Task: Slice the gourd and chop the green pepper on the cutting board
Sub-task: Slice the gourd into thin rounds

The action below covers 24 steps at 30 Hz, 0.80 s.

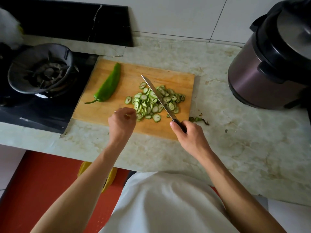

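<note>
The knife is gripped by the right hand, the left hand is loosely curled and empty, and the smooth, slippery green pepper, whole on the cutting board, should be held mid-body.

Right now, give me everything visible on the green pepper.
The green pepper is long, tapered and glossy, bright green, whole and uncut, with its thin stem pointing to the near-left. It lies flat and diagonal on the left part of the wooden cutting board, tip towards the far edge. Nothing touches it but the board: the gourd slices lie apart to its right, the left hand hovers nearer the slices, and the knife is in the right hand.
</note>
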Tool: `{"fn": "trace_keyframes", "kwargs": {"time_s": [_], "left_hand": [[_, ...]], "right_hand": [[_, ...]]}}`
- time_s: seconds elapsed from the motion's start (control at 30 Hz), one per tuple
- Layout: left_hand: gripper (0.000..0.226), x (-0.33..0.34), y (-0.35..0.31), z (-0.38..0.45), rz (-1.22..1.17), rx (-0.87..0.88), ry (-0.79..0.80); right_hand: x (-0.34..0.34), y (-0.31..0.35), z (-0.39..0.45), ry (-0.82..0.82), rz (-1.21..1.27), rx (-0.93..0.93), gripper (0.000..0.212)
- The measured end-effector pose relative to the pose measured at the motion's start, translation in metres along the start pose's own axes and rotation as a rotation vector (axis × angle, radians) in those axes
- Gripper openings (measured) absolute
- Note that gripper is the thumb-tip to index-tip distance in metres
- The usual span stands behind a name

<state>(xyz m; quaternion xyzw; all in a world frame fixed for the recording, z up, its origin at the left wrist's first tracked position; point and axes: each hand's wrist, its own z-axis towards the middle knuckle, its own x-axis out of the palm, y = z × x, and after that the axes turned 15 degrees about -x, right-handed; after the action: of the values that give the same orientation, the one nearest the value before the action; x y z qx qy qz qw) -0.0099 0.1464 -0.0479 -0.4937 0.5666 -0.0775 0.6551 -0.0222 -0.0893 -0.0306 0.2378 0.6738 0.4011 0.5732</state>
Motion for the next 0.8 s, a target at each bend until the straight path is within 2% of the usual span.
{"fn": "trace_keyframes", "kwargs": {"time_s": [0.07, 0.23, 0.4, 0.53, 0.8], "left_hand": [[0.015, -0.011, 0.019, 0.004, 0.051, 0.064, -0.072], [0.023, -0.014, 0.049, 0.014, 0.121, 0.104, -0.021], [0.019, -0.007, 0.055, 0.013, 0.077, 0.155, -0.057], [0.014, -0.002, 0.060, 0.013, 0.074, 0.204, -0.051], [0.009, 0.001, 0.061, 0.017, 0.077, 0.189, -0.039]], "right_hand": [[0.003, 0.009, 0.005, 0.031, 0.036, -0.014, 0.051], [0.027, 0.043, 0.019, 0.204, 0.094, -0.041, 0.056], [0.051, 0.065, 0.026, 0.320, 0.079, -0.029, 0.055], [0.058, 0.072, 0.026, 0.342, 0.035, -0.019, 0.053], [0.064, 0.072, 0.024, 0.330, -0.028, -0.007, 0.052]]}}
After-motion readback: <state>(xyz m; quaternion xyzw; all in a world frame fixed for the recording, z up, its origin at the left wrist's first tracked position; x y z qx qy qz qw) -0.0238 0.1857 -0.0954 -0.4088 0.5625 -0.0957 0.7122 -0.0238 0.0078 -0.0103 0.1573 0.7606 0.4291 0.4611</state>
